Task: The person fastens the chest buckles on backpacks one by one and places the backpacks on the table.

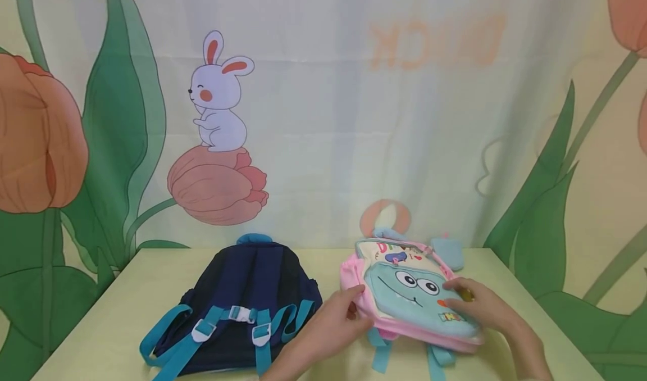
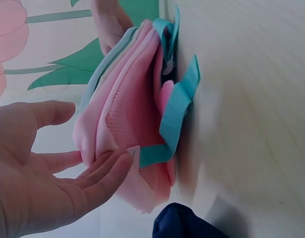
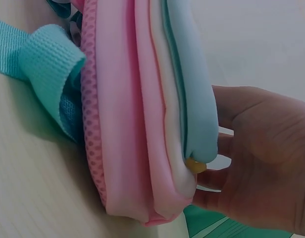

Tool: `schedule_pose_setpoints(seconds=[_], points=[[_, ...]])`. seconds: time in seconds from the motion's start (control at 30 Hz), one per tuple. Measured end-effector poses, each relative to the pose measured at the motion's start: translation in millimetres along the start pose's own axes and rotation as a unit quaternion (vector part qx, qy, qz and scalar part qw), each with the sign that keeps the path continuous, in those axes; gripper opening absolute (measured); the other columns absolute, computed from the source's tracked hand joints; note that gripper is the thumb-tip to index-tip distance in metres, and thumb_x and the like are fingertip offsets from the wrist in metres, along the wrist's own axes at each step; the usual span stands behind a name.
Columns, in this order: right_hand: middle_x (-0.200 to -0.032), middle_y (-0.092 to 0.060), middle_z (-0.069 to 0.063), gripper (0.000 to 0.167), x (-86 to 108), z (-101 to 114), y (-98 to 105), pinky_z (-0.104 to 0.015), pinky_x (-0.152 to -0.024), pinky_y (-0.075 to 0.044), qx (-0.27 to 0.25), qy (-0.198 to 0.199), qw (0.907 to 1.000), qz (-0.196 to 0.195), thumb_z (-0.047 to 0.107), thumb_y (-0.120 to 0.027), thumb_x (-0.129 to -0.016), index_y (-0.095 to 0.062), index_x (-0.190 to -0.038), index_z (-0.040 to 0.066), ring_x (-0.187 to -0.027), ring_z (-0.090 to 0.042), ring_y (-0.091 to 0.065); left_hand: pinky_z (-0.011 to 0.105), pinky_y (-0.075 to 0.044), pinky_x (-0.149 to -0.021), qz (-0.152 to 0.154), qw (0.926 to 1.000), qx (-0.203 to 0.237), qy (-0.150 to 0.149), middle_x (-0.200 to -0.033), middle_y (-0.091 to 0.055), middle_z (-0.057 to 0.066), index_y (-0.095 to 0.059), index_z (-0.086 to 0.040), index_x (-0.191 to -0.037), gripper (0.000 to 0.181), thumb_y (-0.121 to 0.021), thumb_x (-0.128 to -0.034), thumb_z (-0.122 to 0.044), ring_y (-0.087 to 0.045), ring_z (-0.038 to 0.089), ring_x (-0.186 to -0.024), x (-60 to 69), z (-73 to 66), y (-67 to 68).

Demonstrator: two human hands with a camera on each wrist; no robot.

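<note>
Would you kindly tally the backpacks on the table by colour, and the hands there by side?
Dark blue backpack: 1
Pink and light-blue backpack: 1
Left hand: 1
Right hand: 1
Total: 4 (2 backpacks, 2 hands)

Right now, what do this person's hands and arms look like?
The left hand and right hand are ordinary human hands, bare, with no gloves or rings visible. The forearms look bare too: no sleeves, cables or markings show.
</note>
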State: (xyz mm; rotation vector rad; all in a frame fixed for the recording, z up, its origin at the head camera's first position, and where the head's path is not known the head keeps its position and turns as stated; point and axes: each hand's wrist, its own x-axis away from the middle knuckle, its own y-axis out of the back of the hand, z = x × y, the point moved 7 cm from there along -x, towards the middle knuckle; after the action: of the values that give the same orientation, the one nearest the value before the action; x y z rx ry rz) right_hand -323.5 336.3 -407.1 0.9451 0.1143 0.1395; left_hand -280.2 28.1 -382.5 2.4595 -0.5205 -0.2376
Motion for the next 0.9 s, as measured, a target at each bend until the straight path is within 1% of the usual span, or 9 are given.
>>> schedule_pose_setpoints(seconds=[0.17,0.3,0.43,0.53,0.63,0.7,0.77,0.9], points=[[-0.136,-0.057,-0.023,0.051,-0.3,-2,-1,-0.065,-0.098,-0.041,-0.011,-0.005,0.9999,0.000,0.037,-0.070,-0.091,-0.060,-0.131,0.006,-0.126,-0.046,-0.050,0.024,-0.049,-0.077,-0.029,0.9994,0.009,-0.016,-0.101,-0.056,-0.001,-0.050,-0.010,-0.145,0.063,-0.069,-0.0885,-0.031,-0.055,0.017,-0.091,-0.4,-5.9,4.0],[-0.137,-0.057,-0.023,0.051,-1.3,-3,-1,-0.063,-0.099,-0.042,-0.023,-0.001,0.9997,-0.003,0.035,-0.071,-0.091,-0.061,-0.131,0.006,-0.127,-0.046,-0.049,0.023,-0.050,-0.079,-0.037,0.9989,0.021,-0.018,-0.107,-0.054,0.000,-0.049,-0.013,-0.146,0.063,-0.068,-0.0898,-0.033,-0.055,0.017,-0.096,-0.5,-9.7,6.4],[-0.137,-0.057,-0.020,0.051,-2.4,-4,-1,-0.053,-0.098,-0.045,-0.043,-0.007,0.9990,0.005,0.037,-0.071,-0.091,-0.060,-0.132,0.008,-0.127,-0.040,-0.051,0.023,-0.052,-0.080,-0.049,0.9982,0.029,-0.018,-0.112,-0.052,0.001,-0.047,-0.015,-0.148,0.065,-0.069,-0.0903,-0.034,-0.056,0.017,-0.101,-2.0,-15.7,10.1],[-0.138,-0.057,-0.019,0.053,-3.7,-5,0,-0.046,-0.095,-0.046,-0.053,-0.012,0.9984,0.013,0.038,-0.070,-0.092,-0.059,-0.133,0.008,-0.126,-0.037,-0.052,0.023,-0.053,-0.079,-0.063,0.9973,0.029,-0.027,-0.115,-0.051,0.003,-0.045,-0.017,-0.149,0.066,-0.068,-0.0904,-0.034,-0.057,0.017,-0.103,-3.7,-22.8,13.7],[-0.139,-0.056,-0.019,0.053,-3.5,-6,2,-0.048,-0.097,-0.047,-0.063,-0.016,0.9978,0.013,0.037,-0.069,-0.092,-0.058,-0.134,0.007,-0.127,-0.038,-0.052,0.024,-0.052,-0.080,-0.072,0.9964,0.027,-0.037,-0.117,-0.049,0.004,-0.044,-0.019,-0.150,0.067,-0.068,-0.0903,-0.036,-0.057,0.015,-0.103,-5.6,-29.5,14.9],[-0.138,-0.057,-0.019,0.052,-3.4,-6,3,-0.051,-0.099,-0.046,-0.071,-0.013,0.9974,0.010,0.036,-0.069,-0.093,-0.058,-0.134,0.006,-0.128,-0.039,-0.051,0.025,-0.053,-0.080,-0.078,0.9957,0.026,-0.043,-0.119,-0.049,0.004,-0.043,-0.020,-0.151,0.066,-0.067,-0.0907,-0.036,-0.058,0.015,-0.103,-6.9,-33.0,15.5],[-0.136,-0.059,-0.017,0.051,-3.4,-5,3,-0.052,-0.101,-0.045,-0.078,-0.008,0.9969,0.007,0.035,-0.069,-0.092,-0.059,-0.132,0.005,-0.128,-0.038,-0.051,0.026,-0.053,-0.081,-0.084,0.9949,0.025,-0.049,-0.119,-0.048,0.005,-0.044,-0.020,-0.151,0.066,-0.067,-0.0906,-0.036,-0.057,0.015,-0.102,-7.1,-35.1,16.6],[-0.130,-0.064,-0.013,0.048,-4.8,-3,-1,-0.045,-0.098,-0.045,-0.084,0.005,0.9964,0.008,0.035,-0.070,-0.092,-0.062,-0.129,0.005,-0.123,-0.032,-0.053,0.028,-0.052,-0.085,-0.095,0.9933,0.030,-0.058,-0.119,-0.047,0.005,-0.044,-0.020,-0.150,0.064,-0.065,-0.0912,-0.033,-0.056,0.013,-0.101,-7.6,-36.1,19.2]])
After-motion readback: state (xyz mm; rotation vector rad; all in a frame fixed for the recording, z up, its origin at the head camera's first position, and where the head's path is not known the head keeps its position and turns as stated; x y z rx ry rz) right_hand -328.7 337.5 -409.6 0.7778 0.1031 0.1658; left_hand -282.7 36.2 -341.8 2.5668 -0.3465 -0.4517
